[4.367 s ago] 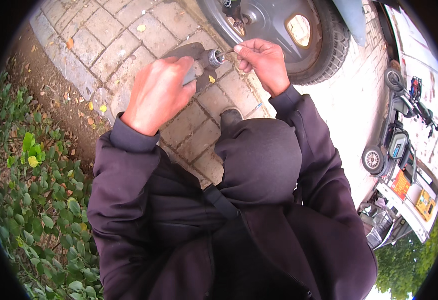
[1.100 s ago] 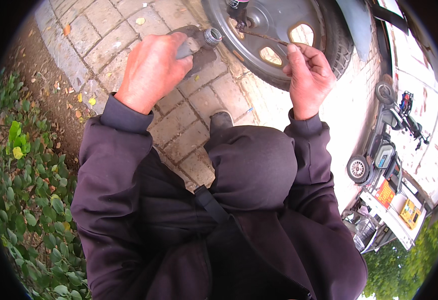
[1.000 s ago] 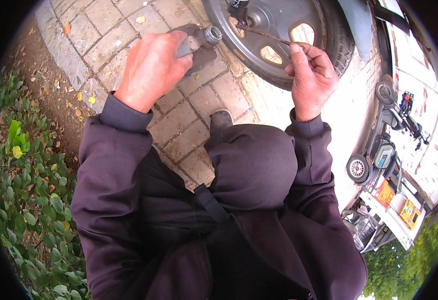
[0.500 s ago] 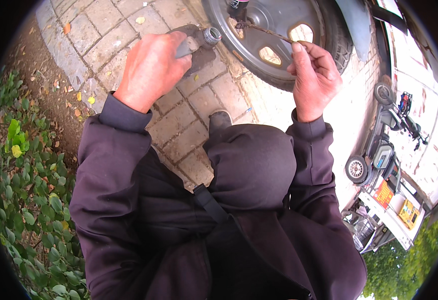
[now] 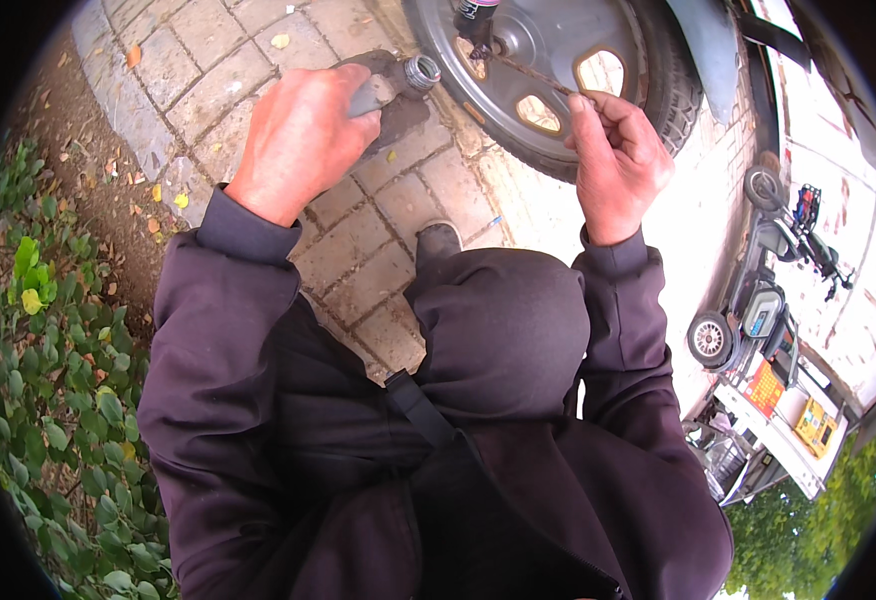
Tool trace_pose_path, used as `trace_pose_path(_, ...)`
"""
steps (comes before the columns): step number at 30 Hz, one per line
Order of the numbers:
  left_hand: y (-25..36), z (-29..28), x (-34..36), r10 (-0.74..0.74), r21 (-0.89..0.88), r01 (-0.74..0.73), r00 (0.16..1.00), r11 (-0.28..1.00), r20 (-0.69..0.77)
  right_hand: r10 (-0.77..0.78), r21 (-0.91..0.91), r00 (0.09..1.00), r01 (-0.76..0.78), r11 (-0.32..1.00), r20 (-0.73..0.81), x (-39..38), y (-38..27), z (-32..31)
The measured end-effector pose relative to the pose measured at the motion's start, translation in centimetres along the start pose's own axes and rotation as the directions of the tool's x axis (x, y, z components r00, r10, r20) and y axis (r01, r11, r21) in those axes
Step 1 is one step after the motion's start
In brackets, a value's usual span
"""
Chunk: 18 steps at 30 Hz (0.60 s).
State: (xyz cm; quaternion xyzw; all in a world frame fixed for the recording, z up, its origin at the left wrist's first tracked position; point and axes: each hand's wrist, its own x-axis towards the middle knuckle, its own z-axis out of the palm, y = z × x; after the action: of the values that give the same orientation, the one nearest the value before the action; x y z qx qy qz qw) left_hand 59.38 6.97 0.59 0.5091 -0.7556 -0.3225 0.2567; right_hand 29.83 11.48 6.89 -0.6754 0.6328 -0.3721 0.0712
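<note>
Paving, tyre edge between | left hand: grey object | right hand: stick

**Four printed places, words too small for reading**

At the top of your view, in front of the wheel, the dark container carries pale lettering, with some pink at its edge. On your right side, the parked scooter bears a blue label. Below it, an orange-red sign and a yellow panel show small dark marks. You cannot read with certainty any word or number on these.
</note>
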Motion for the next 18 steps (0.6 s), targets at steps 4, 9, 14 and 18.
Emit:
trace_pose_path(4, 0.03, -0.03, -0.21, -0.006, 0.013, 0.006, 1.000, 1.000, 0.001, 0.016, -0.007, 0.999, -0.016, 1.000, 0.028, -0.60, 0.14, -0.04)
trace_pose_path(9, -0.12, -0.08, -0.15, -0.008, 0.001, 0.008, 1.000, 1.000, -0.005, 0.069, 0.055, 0.997, -0.070, 0.996, 0.022, -0.66, 0.29, 0.37)
trace_pose_path(14, -0.21, -0.20, -0.19, -0.040, -0.030, 0.041, 0.999, 0.999, 0.006, 0.126, 0.101, 0.992, -0.126, 0.987, 0.015, -0.45, 0.25, 0.47)
trace_pose_path(18, -0.31, -0.22, 0.01, 0.011, -0.007, -0.011, 1.000, 1.000, -0.018, 0.120, 0.087, 0.993, -0.119, 0.989, -0.002, -0.59, 0.25, 0.34)
